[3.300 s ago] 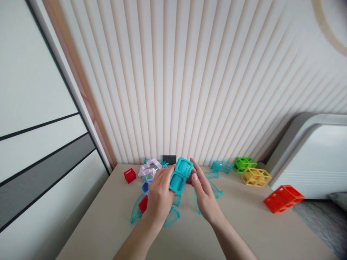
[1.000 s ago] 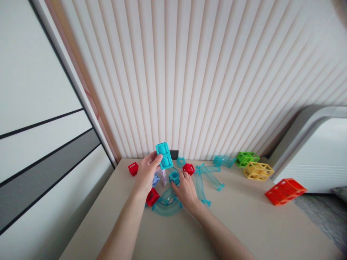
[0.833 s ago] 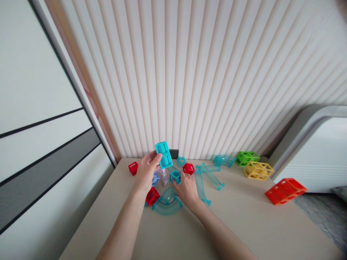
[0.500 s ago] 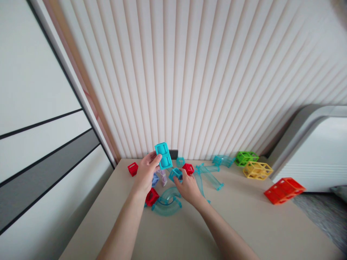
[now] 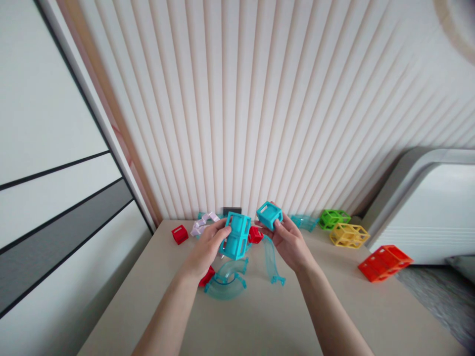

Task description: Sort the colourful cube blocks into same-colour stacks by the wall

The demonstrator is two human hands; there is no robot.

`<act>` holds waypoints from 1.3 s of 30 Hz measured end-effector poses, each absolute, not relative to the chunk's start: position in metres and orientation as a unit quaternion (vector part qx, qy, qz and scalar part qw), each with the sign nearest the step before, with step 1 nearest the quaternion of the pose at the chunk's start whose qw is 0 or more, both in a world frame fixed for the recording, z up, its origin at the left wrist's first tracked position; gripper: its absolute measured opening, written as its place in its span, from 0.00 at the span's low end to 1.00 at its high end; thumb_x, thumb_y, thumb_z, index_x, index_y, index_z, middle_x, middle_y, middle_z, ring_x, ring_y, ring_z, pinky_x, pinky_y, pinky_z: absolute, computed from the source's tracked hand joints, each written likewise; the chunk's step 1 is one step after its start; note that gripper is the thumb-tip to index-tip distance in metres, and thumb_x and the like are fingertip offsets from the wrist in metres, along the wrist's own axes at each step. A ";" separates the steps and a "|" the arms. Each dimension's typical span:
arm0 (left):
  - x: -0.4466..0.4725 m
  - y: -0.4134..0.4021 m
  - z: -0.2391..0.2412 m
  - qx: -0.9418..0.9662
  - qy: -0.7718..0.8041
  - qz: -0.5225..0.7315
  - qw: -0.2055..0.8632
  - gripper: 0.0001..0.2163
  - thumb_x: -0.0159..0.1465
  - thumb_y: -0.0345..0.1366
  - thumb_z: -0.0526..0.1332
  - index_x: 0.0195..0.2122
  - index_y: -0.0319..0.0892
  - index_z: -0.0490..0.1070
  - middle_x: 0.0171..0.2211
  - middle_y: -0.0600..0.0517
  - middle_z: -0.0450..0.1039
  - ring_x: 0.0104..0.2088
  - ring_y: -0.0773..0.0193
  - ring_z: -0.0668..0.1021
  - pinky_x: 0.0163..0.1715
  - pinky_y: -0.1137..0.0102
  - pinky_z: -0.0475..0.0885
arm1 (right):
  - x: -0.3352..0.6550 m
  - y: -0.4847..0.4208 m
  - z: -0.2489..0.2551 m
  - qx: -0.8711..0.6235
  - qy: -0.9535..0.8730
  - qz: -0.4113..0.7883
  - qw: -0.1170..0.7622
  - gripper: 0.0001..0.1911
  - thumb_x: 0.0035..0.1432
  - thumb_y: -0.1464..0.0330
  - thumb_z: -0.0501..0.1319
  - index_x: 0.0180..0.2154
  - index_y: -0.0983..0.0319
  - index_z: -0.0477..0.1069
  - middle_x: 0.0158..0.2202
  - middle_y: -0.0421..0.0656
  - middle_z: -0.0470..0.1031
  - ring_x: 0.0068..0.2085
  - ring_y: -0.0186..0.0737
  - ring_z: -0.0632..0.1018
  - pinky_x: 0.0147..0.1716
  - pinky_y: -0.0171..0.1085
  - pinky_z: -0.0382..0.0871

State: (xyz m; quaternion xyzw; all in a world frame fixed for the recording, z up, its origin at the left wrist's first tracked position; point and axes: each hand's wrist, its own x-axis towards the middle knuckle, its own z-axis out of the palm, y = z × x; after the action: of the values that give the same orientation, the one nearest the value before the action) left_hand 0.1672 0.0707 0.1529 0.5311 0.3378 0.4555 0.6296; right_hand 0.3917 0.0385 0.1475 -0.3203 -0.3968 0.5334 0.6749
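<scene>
The cube (image 5: 269, 215) has risen from the surface (image 5: 260, 319), clamped in the right hand (image 5: 293, 243). The left hand (image 5: 205, 253) is clamped on the double block (image 5: 236, 237). Cube and double block are apart, above the surface, toward its back edge.

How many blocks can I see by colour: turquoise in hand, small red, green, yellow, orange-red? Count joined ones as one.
Turquoise: 2 (double block, left hand; single block, right hand)
Red: 3 (left red block, middle red block, partly hidden red block)
Green: 1 green block
Yellow: 1 yellow block
Orange-red: 1 orange-red block
Total: 8
</scene>
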 end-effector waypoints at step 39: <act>0.198 0.037 0.162 0.641 0.351 0.397 0.555 0.24 0.63 0.50 0.65 0.57 0.45 0.73 0.46 0.45 0.77 0.40 0.57 0.78 0.34 0.70 0.75 | 0.374 0.016 0.168 -0.453 -0.474 0.384 0.650 0.34 0.58 0.49 0.66 0.60 0.58 0.70 0.48 0.47 0.80 0.47 0.48 0.80 0.45 0.43 0.75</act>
State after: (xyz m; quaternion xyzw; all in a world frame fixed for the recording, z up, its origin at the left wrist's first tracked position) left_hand 0.1979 0.0368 0.1617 0.6409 0.3505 0.3973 0.5555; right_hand 0.3739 0.0157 0.1680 -0.4530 -0.4739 0.3844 0.6500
